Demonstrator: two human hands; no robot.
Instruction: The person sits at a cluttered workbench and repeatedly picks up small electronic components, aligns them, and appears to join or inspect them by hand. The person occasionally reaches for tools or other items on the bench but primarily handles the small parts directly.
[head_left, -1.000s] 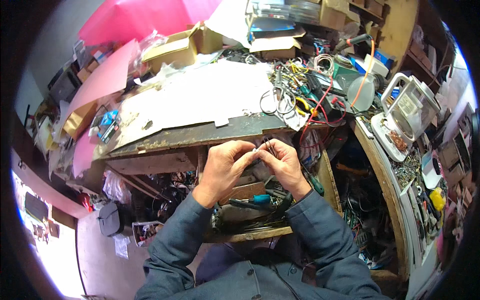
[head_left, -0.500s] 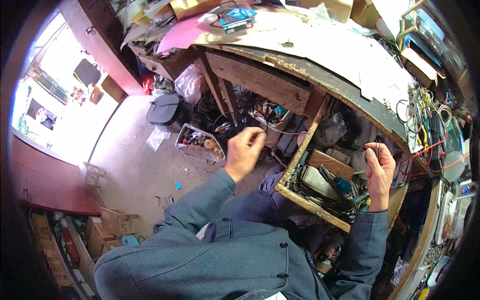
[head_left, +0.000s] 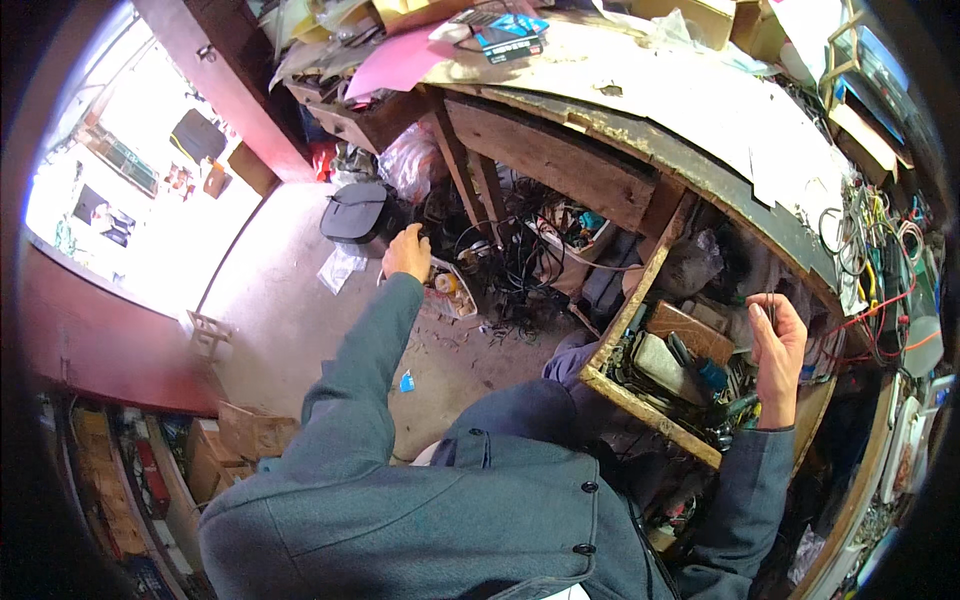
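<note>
My left hand (head_left: 407, 252) is stretched out over the floor, in front of a white box (head_left: 462, 303) of mixed small parts and beside a black lidded bin (head_left: 355, 213). Its fingers are curled together; whatever they may hold is hidden. On the right, my right hand (head_left: 779, 350) is raised above the open wooden drawer (head_left: 650, 425). Thumb and fingers pinch dark, thin tweezers (head_left: 771, 305), which point upward. Inside the drawer lie a brown case (head_left: 690, 334), a pale case (head_left: 664, 366) and several tools.
A cluttered workbench (head_left: 680, 110) runs along the far side, with a blue box (head_left: 508, 38) and pink paper (head_left: 398, 62) on it. Tangled cables (head_left: 880, 250) hang at the right. A small blue scrap (head_left: 407, 381) lies on the floor, and wooden boxes (head_left: 255, 430) stand at lower left.
My left hand has swung left and away from me, from beside the drawer to the white box. My right hand stays above the drawer with the tweezers. The view has shifted slightly.
</note>
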